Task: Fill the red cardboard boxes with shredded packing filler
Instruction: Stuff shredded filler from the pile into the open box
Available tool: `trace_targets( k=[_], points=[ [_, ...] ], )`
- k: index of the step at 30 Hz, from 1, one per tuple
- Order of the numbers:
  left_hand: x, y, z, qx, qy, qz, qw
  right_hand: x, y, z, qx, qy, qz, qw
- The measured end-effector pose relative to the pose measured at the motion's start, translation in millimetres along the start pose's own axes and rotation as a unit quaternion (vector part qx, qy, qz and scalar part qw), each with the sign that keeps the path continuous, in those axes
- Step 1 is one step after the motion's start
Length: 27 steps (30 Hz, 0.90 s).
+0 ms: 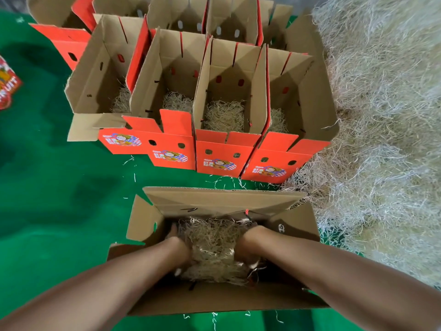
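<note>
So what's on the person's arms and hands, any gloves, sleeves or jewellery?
Nothing that shows. The left forearm and right forearm are bare to the picture's edge, with no sleeve in view. The left hand and right hand wear no gloves, and neither wrist carries a watch or band. The fingers are partly hidden in the filler, so rings cannot be ruled out.

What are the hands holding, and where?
A wad of filler in the near box: left hand at its left side, right hand at its right. Gripping or just pressing cannot be told.
</note>
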State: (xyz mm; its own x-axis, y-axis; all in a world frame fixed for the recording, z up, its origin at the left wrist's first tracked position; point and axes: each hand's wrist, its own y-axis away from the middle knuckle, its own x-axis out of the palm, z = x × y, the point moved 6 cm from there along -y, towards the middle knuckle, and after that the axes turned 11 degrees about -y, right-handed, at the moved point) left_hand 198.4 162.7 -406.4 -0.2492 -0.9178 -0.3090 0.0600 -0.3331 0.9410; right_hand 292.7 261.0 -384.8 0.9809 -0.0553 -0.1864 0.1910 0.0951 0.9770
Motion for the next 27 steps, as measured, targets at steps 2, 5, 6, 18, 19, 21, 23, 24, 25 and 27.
trace_targets(
  k=[2,5,6,18,19,21,23,24,25,27],
  points=[
    [13,-7,10,-0.044,-0.035,-0.015,0.998,7,0,-6,0.033,0.013,0.020,0.999],
    [19,-5,21,-0.049,-0.133,0.030,0.989,15,9,-13,0.050,0.026,0.029,0.998],
    [17,-6,22,-0.043,-0.126,0.039,0.990,14,13,-14,0.047,0.022,0.026,0.998],
    [-21,5,3,0.080,0.130,-0.093,0.984,-14,18,56,-0.153,-0.325,-0.002,0.933],
    [-13,4,-3,0.103,0.111,-0.055,0.987,-1,11,49,-0.113,-0.289,0.036,0.950],
    [3,7,-9,0.106,0.060,0.004,0.992,18,6,24,-0.023,-0.178,0.050,0.982],
    [14,8,-9,0.089,0.031,0.024,0.995,23,8,3,0.014,-0.093,0.009,0.996],
    [15,9,-10,0.085,0.024,0.029,0.996,22,10,-3,0.011,-0.071,-0.016,0.997],
    [13,11,-11,0.085,0.016,0.021,0.996,17,13,-2,0.000,-0.064,-0.043,0.997],
    [-5,18,-10,0.066,0.004,-0.079,0.995,2,20,6,-0.022,-0.067,-0.101,0.992]
  ],
)
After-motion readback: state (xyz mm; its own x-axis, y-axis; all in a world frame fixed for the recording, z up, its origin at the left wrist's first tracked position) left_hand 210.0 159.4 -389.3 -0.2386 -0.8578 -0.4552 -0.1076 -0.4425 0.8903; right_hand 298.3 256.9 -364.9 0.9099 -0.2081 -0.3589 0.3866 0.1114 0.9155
